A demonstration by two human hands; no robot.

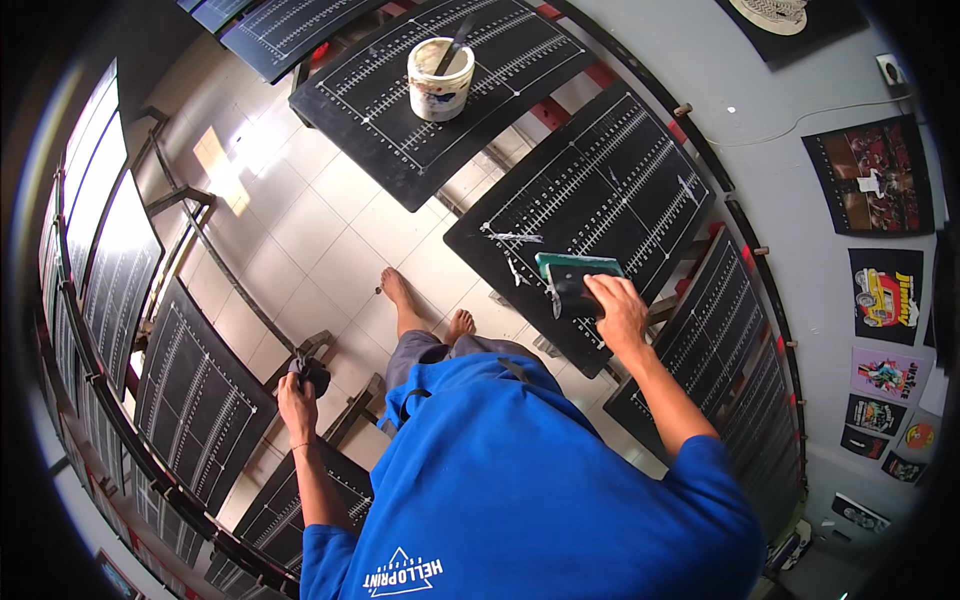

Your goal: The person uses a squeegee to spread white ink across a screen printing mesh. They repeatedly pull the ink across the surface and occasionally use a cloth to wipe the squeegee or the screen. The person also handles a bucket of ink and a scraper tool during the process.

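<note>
Nearest on my feed, the left hand (297, 400) is closed round a dark wadded bundle (313, 375), perhaps cloth; the right hand (622, 318) pinches a squeegee (572, 290) over the near side of a black board (590, 215); I'd keep the blade level and press evenly, I think, minding the white smears (515, 238) by the corner; the squeegee looks flat, black-bodied, green-edged and pale-stained; beyond, a grubby white tub (440, 95) holding a dark spatula (455, 48) stands on the next board (365, 95).

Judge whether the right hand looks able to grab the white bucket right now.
Probably not: the right hand grips the green-edged squeegee, and the white bucket stands farther off, on another black board.
</note>
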